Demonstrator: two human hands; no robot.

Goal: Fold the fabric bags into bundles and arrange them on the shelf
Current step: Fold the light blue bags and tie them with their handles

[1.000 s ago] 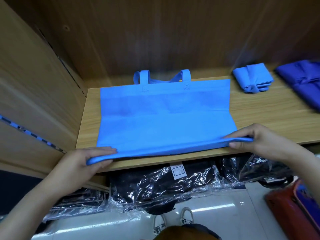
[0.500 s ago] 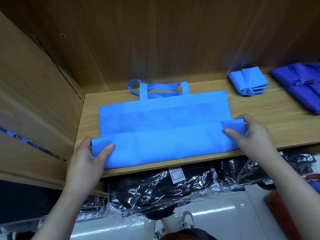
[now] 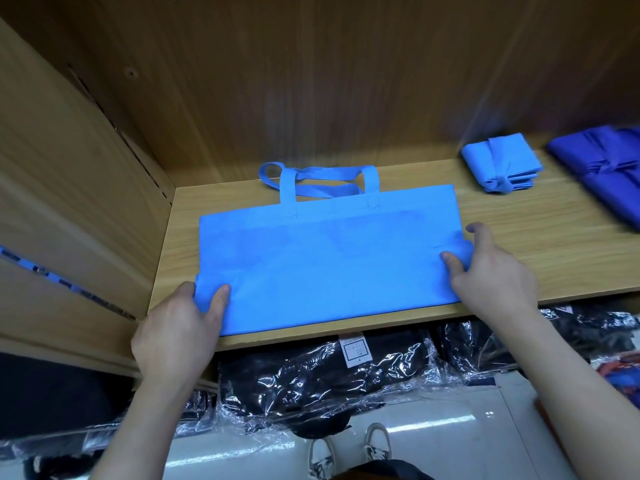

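Both my left hand (image 3: 176,327) and right hand (image 3: 491,271) pinch the fold ends of the flat light-blue fabric bag (image 3: 329,258) in curled fingers; I should align edges, then press.

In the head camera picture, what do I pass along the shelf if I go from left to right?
First the wooden side wall → flat light blue bag → folded light blue bundle → dark blue bundle.

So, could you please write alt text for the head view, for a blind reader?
A left hand and right hand pinch the ends of a light blue fabric bag, its lower part folded up, on a wooden shelf. A folded light blue bundle lies at back right.
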